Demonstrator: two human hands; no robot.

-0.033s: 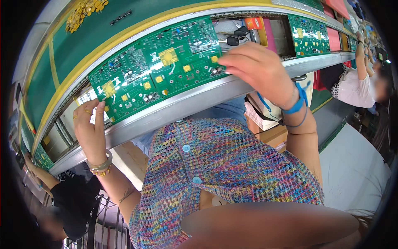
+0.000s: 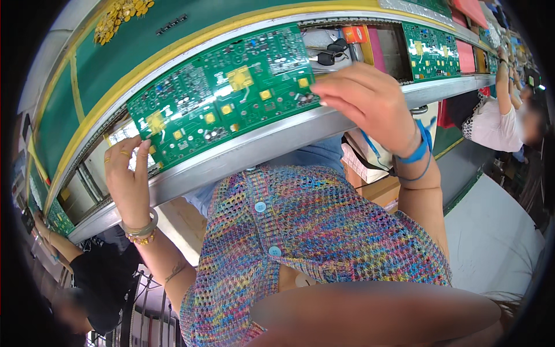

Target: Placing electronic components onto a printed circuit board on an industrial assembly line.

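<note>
A long green circuit board [image 2: 196, 113] with yellow square parts and small soldered components lies along the conveyor track, slightly blurred. My left hand [image 2: 128, 176] grips its left end, thumb on the near corner and fingers curled at the edge. At the opposite end, my right hand [image 2: 370, 104] has its thumb and fingers pinched together on the board's right edge; the fingertips' far side is hidden. A blue wrist strap [image 2: 417, 141] with a cord circles my right wrist.
The metal rail [image 2: 248, 139] runs between the board and my body. Keys [image 2: 326, 58] and an orange box [image 2: 354, 33] lie beyond my right hand. More circuit boards [image 2: 430, 49] sit farther right. Yellow parts [image 2: 118, 17] are heaped on the green bench. Co-workers are at both sides.
The circuit board has shifted slightly to the right along the track. Both my hands have moved right with it, still at its two ends.
</note>
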